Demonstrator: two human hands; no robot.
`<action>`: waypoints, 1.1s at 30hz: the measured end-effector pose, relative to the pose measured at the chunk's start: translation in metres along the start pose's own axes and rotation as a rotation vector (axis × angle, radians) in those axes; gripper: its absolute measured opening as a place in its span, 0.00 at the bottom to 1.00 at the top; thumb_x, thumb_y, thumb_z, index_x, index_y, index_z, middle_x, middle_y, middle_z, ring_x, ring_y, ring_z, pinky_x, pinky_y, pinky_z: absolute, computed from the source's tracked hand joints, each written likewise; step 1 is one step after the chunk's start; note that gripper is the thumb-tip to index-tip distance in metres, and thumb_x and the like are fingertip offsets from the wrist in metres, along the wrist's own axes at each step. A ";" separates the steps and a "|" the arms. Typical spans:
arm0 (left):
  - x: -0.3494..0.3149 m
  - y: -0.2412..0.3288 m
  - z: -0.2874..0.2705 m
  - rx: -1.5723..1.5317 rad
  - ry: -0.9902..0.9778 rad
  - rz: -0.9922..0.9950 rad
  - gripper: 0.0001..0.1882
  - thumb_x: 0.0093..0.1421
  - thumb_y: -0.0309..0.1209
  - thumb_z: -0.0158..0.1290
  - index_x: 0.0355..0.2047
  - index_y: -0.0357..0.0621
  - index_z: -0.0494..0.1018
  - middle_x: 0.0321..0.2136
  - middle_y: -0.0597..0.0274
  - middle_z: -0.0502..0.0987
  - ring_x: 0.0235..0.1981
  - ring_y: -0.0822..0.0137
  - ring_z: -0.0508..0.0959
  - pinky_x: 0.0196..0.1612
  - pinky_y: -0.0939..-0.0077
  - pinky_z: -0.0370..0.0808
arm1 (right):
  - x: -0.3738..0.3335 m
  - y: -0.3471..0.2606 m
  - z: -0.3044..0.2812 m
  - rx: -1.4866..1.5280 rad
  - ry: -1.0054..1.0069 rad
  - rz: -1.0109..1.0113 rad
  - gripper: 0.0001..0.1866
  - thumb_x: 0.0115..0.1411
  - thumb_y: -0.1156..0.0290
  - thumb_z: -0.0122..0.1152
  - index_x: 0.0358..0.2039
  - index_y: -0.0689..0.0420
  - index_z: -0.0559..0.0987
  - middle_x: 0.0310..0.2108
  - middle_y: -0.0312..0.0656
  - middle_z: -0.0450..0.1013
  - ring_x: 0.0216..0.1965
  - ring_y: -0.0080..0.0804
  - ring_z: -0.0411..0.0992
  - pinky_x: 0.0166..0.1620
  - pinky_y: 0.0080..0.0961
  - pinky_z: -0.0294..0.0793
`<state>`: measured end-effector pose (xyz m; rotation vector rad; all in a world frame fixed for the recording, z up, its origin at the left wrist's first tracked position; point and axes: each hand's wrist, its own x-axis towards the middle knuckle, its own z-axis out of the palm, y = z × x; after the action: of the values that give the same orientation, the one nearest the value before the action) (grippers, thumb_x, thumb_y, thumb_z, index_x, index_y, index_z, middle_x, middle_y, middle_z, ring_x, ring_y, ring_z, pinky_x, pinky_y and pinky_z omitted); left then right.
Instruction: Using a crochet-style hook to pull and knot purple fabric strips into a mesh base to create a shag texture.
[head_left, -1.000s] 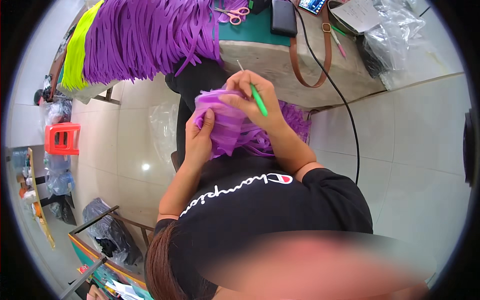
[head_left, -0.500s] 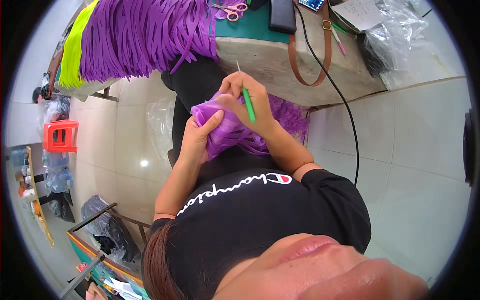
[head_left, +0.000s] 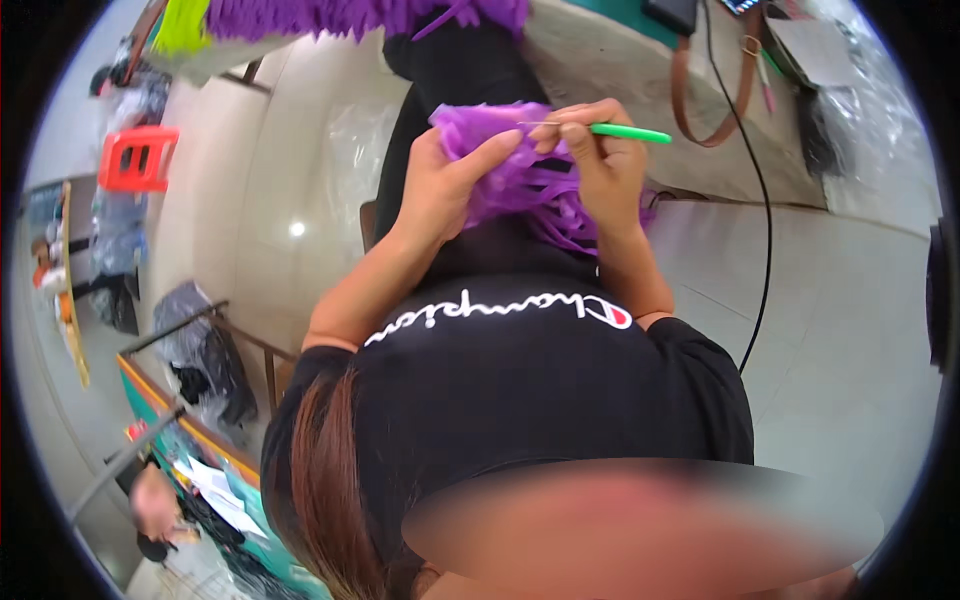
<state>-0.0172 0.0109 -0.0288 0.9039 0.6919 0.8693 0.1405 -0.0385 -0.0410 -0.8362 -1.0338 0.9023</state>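
Observation:
Over my black-clad lap I hold a bunch of sheer purple fabric (head_left: 489, 122) with long strips hanging from it. My left hand (head_left: 432, 192) is closed on its left side, the thumb pressed flat on top. My right hand (head_left: 608, 172) pinches a slim green-handled tool (head_left: 632, 132) with a thin metal shaft. The handle points right, and the shaft lies across the fabric toward my left thumb. I cannot make out the shape of the tip. Some lower strips are hidden behind my right hand and wrist.
Purple fringe (head_left: 290, 18) and yellow-green fringe (head_left: 182, 28) hang over the far table (head_left: 590, 75). A brown strap (head_left: 690, 120) and black cable (head_left: 765, 220) hang at the right. A red stool (head_left: 138, 160) stands left; another person (head_left: 158, 500) is at lower left.
The view has shifted, so the table sits higher in it. My right hand has turned the tool from nearly upright to level, bringing its shaft down onto the purple fabric.

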 end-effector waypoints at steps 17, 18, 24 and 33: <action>-0.003 -0.013 -0.012 0.096 0.005 0.190 0.12 0.55 0.25 0.58 0.40 0.34 0.75 0.31 0.61 0.79 0.31 0.76 0.76 0.37 0.83 0.73 | -0.003 0.017 0.008 -0.096 0.054 -0.070 0.06 0.60 0.74 0.55 0.32 0.64 0.73 0.34 0.45 0.73 0.32 0.25 0.71 0.38 0.18 0.71; -0.003 -0.013 -0.011 0.149 0.017 0.249 0.13 0.54 0.25 0.58 0.40 0.34 0.75 0.30 0.62 0.79 0.31 0.77 0.76 0.37 0.83 0.73 | -0.002 0.017 0.005 -0.353 0.020 -0.201 0.05 0.60 0.74 0.55 0.32 0.63 0.74 0.34 0.44 0.73 0.32 0.24 0.71 0.37 0.17 0.70; -0.007 0.003 -0.005 0.023 -0.320 -0.232 0.15 0.53 0.25 0.60 0.41 0.35 0.74 0.33 0.61 0.78 0.32 0.75 0.77 0.37 0.83 0.74 | 0.052 0.017 -0.041 -0.656 0.257 -0.402 0.03 0.59 0.77 0.55 0.31 0.61 0.76 0.29 0.38 0.73 0.31 0.21 0.71 0.34 0.15 0.68; 0.008 -0.007 -0.015 -0.107 0.034 -0.031 0.06 0.58 0.28 0.55 0.34 0.38 0.74 0.30 0.61 0.78 0.28 0.73 0.78 0.32 0.81 0.76 | 0.052 0.015 -0.037 -0.049 0.038 -0.133 0.03 0.60 0.79 0.53 0.31 0.63 0.75 0.29 0.40 0.74 0.27 0.27 0.72 0.32 0.19 0.70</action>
<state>-0.0231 0.0212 -0.0427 0.7829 0.6808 0.8874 0.1850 0.0092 -0.0474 -0.8124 -1.0691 0.7487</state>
